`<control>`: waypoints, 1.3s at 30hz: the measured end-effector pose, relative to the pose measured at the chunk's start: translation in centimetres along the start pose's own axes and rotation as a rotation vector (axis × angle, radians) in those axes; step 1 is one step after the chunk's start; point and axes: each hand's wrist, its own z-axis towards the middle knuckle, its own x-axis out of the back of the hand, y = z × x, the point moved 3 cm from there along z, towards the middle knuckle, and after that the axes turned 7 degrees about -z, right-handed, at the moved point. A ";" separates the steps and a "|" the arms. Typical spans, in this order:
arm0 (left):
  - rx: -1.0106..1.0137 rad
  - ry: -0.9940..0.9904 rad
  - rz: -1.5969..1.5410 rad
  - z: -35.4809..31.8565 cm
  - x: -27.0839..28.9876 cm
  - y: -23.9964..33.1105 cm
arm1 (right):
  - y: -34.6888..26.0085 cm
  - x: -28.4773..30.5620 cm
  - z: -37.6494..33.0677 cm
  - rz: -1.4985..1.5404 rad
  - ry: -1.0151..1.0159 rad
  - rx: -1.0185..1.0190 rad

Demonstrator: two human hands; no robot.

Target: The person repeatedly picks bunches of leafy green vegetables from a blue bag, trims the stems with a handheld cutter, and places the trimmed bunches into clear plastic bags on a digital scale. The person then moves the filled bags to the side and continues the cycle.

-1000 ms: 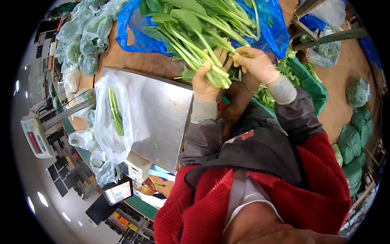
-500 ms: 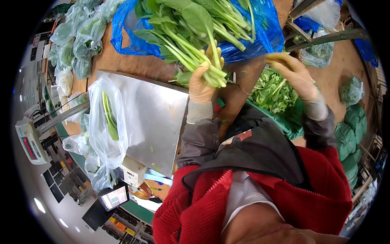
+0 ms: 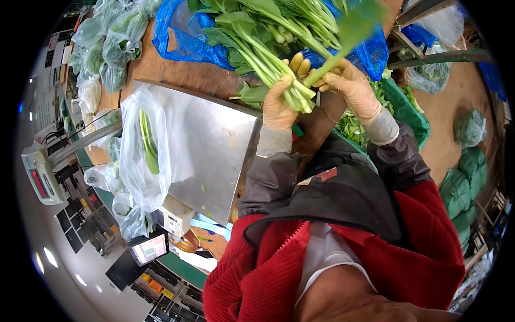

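My left hand (image 3: 278, 110), in a pale rubber glove, is closed round the lower stems of a bunch of leafy greens (image 3: 255, 60). The leaves point up and left toward the open blue plastic bag (image 3: 167, 38), where more leafy stalks lie. Gloved too, my right hand (image 3: 358, 95) pinches a single leafy stalk (image 3: 328, 66) near its cut end, beside the held bunch. This stalk's leaf is smeared by motion at the upper right.
Left of my hands lies a steel scale platform (image 3: 206, 142), with a clear plastic bag (image 3: 131, 177) holding a few greens on its left side. A green-lined container (image 3: 418, 119) of trimmed leaves stands at my right. Bagged vegetables (image 3: 124, 45) crowd the far left.
My right hand has moved left from above the leaf container to beside the bunch and now grips a stalk. My left hand keeps its hold on the bunch.
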 end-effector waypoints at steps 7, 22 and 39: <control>0.042 -0.042 -0.007 0.2 0.0 -0.9 | -1.1 -0.3 -1.8 -0.102 0.083 -0.009; -0.099 0.147 0.254 4.1 0.5 -1.3 | -1.6 3.7 0.0 -1.102 0.430 0.170; -0.003 -0.014 0.113 1.4 0.4 -0.8 | -1.9 -3.2 0.7 -1.916 0.245 0.466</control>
